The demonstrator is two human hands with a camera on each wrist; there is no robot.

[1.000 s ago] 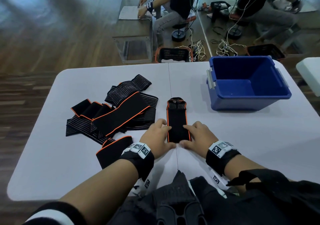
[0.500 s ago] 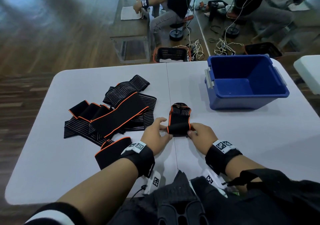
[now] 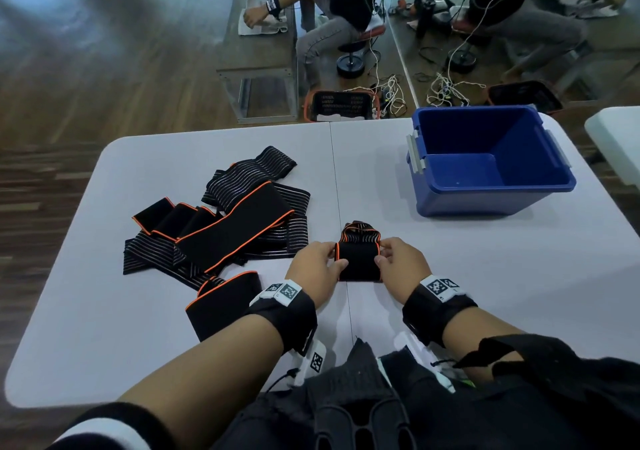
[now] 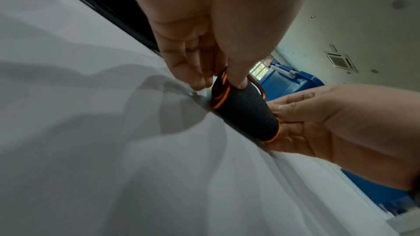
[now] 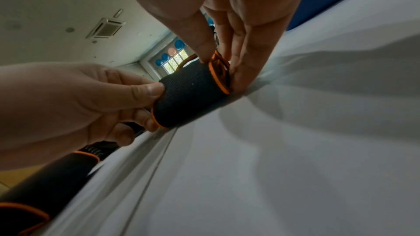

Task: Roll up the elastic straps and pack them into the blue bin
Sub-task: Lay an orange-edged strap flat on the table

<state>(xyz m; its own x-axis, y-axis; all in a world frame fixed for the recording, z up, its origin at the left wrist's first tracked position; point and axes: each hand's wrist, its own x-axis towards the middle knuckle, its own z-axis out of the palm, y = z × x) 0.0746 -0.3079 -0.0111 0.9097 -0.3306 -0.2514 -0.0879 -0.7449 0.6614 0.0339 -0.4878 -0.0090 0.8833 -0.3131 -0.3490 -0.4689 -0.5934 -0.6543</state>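
Note:
A black elastic strap with orange edging (image 3: 358, 262) lies at the middle of the white table (image 3: 485, 276), mostly wound into a roll (image 4: 245, 110) (image 5: 188, 94). My left hand (image 3: 320, 266) pinches the roll's left end, thumb on top. My right hand (image 3: 401, 262) pinches its right end the same way. A short striped tail of the strap (image 3: 360, 233) still lies flat beyond the roll. The blue bin (image 3: 491, 162) stands empty at the far right of the table.
A pile of unrolled black straps (image 3: 221, 231) covers the table's left half, and one folded strap (image 3: 225, 304) lies by my left wrist. Beyond the table sit a person at a low bench (image 3: 263, 54), a basket (image 3: 341, 104) and loose cables (image 3: 446, 91).
The strap went from lying flat under both hands to being rolled away from me. The roll has grown thicker and only a short tail is left flat.

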